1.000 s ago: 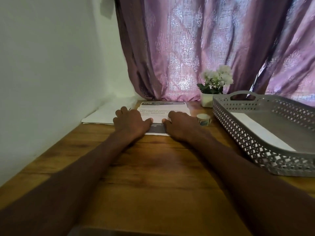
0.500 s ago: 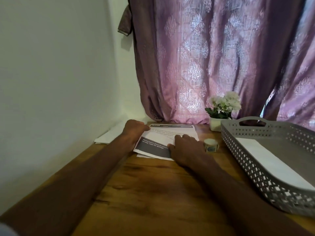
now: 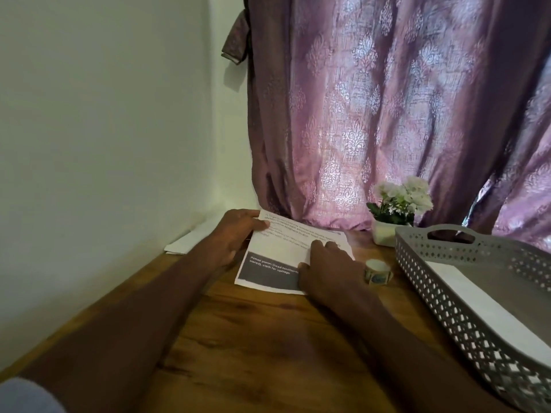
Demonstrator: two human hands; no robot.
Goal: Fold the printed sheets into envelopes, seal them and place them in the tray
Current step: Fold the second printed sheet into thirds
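The sheet (image 3: pixel 286 251) is lying on the wooden table (image 3: pixel 268 347), near the far wall, and its far left corner is lifting up. Your left hand (image 3: pixel 235 234) is pinching that corner, thumb on top of the paper. Your right hand (image 3: pixel 325 269) is lying open and flat, pressing down the near right part of the sheet. A little roll of stickers (image 3: pixel 377 271) is sitting just beside your right hand. The grey tray (image 3: pixel 447 308) is sitting to the right with a white envelope (image 3: pixel 483 305) lying inside it. A flower pot (image 3: pixel 387 234) is standing behind the tray, by the purple curtain (image 3: pixel 387 114). More white paper (image 3: pixel 190 239) is lying past your left hand, against the wall.
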